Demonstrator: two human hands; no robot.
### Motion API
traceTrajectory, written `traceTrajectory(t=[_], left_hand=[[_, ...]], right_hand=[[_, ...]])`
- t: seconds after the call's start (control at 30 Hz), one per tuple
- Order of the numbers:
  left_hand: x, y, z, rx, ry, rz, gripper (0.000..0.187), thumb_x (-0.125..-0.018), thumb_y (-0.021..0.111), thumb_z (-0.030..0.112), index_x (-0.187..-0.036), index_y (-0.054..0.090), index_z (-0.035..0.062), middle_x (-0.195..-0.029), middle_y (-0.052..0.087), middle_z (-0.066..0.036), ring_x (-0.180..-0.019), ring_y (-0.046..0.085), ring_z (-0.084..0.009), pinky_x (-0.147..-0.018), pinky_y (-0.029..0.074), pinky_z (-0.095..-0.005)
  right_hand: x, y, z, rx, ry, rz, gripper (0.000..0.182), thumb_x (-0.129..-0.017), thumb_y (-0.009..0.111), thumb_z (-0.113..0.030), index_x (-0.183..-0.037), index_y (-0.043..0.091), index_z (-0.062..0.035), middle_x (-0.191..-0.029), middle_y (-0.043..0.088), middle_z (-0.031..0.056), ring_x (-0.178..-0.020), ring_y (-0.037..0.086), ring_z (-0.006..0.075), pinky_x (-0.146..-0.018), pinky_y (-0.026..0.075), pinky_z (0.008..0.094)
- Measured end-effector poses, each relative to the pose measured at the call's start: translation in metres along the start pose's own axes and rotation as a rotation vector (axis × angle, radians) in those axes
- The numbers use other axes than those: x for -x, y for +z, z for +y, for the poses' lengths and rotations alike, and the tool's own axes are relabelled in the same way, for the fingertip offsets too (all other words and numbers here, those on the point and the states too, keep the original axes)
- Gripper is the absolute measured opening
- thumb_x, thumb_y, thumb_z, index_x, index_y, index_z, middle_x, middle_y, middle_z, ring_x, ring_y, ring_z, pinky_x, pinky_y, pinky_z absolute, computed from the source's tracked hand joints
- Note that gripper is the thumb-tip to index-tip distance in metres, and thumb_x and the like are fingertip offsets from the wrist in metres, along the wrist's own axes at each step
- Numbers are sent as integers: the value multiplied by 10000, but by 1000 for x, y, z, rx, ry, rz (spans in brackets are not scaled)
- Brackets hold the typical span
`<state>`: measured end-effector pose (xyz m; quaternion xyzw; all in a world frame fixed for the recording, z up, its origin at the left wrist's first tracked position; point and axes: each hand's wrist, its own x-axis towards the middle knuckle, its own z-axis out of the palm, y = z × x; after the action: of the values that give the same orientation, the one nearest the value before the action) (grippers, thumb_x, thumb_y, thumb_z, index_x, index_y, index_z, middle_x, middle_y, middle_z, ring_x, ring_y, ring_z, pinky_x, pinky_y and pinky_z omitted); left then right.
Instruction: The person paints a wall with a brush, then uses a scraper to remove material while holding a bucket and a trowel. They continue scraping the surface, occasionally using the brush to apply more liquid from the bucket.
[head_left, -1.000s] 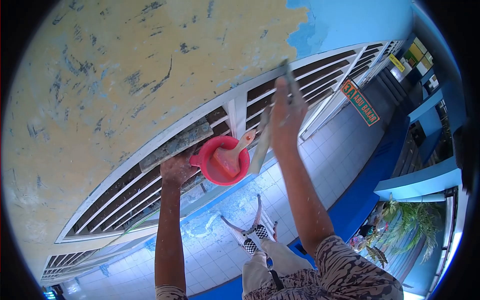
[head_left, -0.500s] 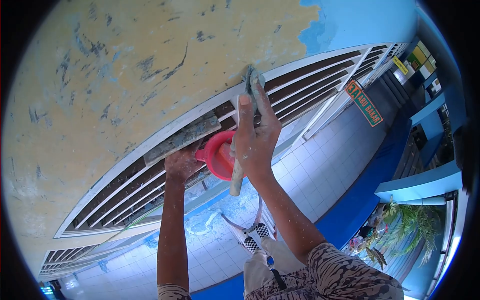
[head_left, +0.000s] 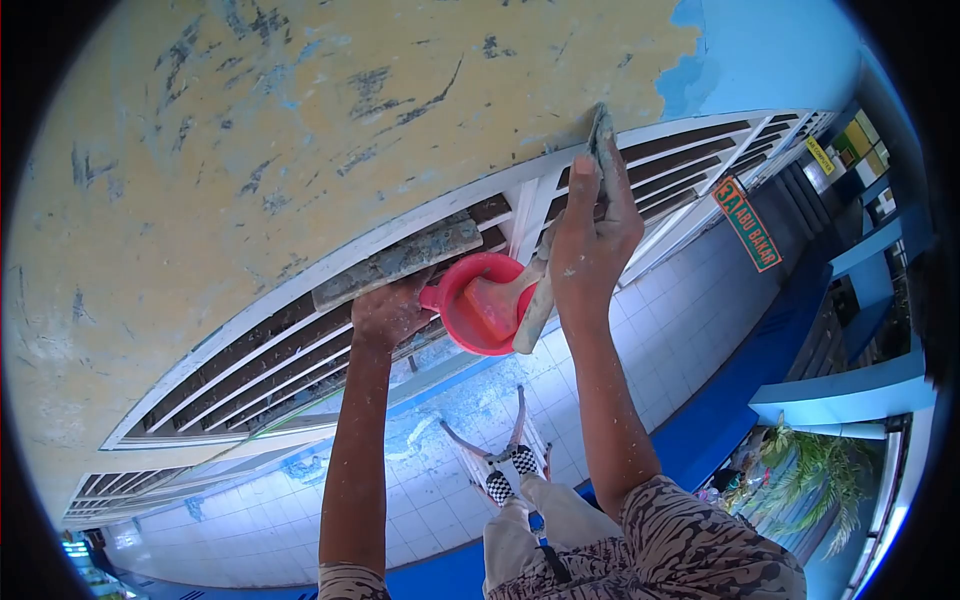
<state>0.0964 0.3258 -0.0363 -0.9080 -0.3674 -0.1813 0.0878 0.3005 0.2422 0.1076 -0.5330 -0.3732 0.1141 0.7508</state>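
My left hand (head_left: 385,312) is closed round the handle of a red plastic dipper (head_left: 462,325) and also holds a flat, plaster-stained board (head_left: 400,262) under the wall edge. Inside the dipper lies a blade-like tool partly covered by its rim. My right hand (head_left: 590,235) grips a putty knife (head_left: 600,140), its blade tip against the yellow wall just above the white window frame. The tool's pale handle (head_left: 536,318) extends below that hand, beside the dipper. Dark scrapes and patches mark the wall (head_left: 330,160).
White louvred slats (head_left: 240,385) run under the wall. Below are a tiled floor (head_left: 640,350), a metal ladder or stand (head_left: 520,430) near checkered shoes (head_left: 500,487), a hanging sign (head_left: 747,225), a blue ledge (head_left: 700,410) and green plants (head_left: 815,480) at the right.
My right hand and the putty knife have moved right along the frame's edge. My left hand, the dipper and the board have shifted slightly right; the view has shifted too.
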Motion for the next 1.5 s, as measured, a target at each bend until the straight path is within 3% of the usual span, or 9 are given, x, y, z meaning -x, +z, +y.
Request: traceTrajectory(t=[0.1, 0.37, 0.43, 0.67, 0.77, 0.97, 1.1, 1.33, 1.5], left_hand=[[2, -2, 0, -23, 4, 32, 736, -669, 798, 449, -1364, 581, 337, -1380, 595, -53, -1303, 525, -319, -1105, 371, -548], [1, 1, -1, 24, -8, 25, 729, -668, 801, 448, -1356, 587, 334, -1397, 583, -47, -1312, 516, -313, -1109, 369, -544], [0, -2, 1, -1, 12, 40, 755, -665, 801, 440, -1376, 569, 337, -1407, 574, -47, -1318, 511, -310, -1112, 366, -543], [-2, -10, 1, 42, 0, -4, 832, -660, 803, 427, -1433, 505, 345, -1420, 564, -51, -1342, 487, -317, -1121, 353, -553], [2, -5, 2, 6, -9, -40, 873, -640, 818, 407, -1445, 489, 343, -1434, 551, -56, -1352, 473, -327, -1126, 344, -557], [-1, -12, 3, 9, -50, -157, 821, -672, 797, 488, -1418, 515, 293, -1490, 480, -80, -1392, 422, -310, -1166, 321, -499], [-3, -17, 2, 10, -37, -140, 826, -669, 805, 477, -1421, 511, 303, -1500, 466, -81, -1395, 414, -314, -1168, 317, -500], [-2, -14, 3, -46, -45, -156, 831, -664, 808, 512, -1412, 522, 291, -1499, 470, -72, -1397, 413, -322, -1164, 320, -512], [-1, -15, 4, -15, -69, -212, 862, -659, 803, 543, -1430, 503, 301, -1512, 459, -57, -1411, 397, -320, -1170, 313, -510]], right_hand=[[20, 1, 13, 321, -310, -68, 484, -1031, 536, -269, -1344, 533, 101, -981, 661, 162, -880, 613, 186, -835, 508, 388], [21, -7, 12, 246, -153, -98, 492, -1032, 532, -260, -1365, 511, 101, -1000, 625, 211, -875, 620, 204, -776, 510, 363], [17, -7, 11, 270, -179, -62, 523, -1029, 553, -298, -1358, 519, 108, -1202, 653, 245, -986, 627, 170, -819, 509, 307], [39, 8, 11, 377, -355, -230, 438, -1016, 556, -197, -1381, 533, 46, -919, 585, 169, -810, 558, 193, -677, 455, 337], [39, 16, 9, 164, -172, -75, 527, -1019, 573, -279, -1362, 503, 116, -1288, 590, 297, -1159, 611, 305, -931, 504, 372], [51, 21, 18, 146, -126, -145, 586, -1028, 551, -323, -1398, 457, 122, -1274, 599, 283, -1114, 615, 227, -839, 530, 342], [59, 35, 7, 128, -136, -35, 506, -1027, 552, -243, -1374, 486, 119, -1309, 583, 290, -1164, 613, 316, -988, 463, 384], [60, 25, 17, 286, -213, -87, 514, -1014, 575, -253, -1375, 502, 105, -855, 590, 142, -808, 577, 196, -706, 453, 347], [49, 22, 21, 174, -196, 5, 471, -1016, 574, -237, -1373, 531, 66, -865, 588, 125, -799, 560, 181, -697, 438, 343]])
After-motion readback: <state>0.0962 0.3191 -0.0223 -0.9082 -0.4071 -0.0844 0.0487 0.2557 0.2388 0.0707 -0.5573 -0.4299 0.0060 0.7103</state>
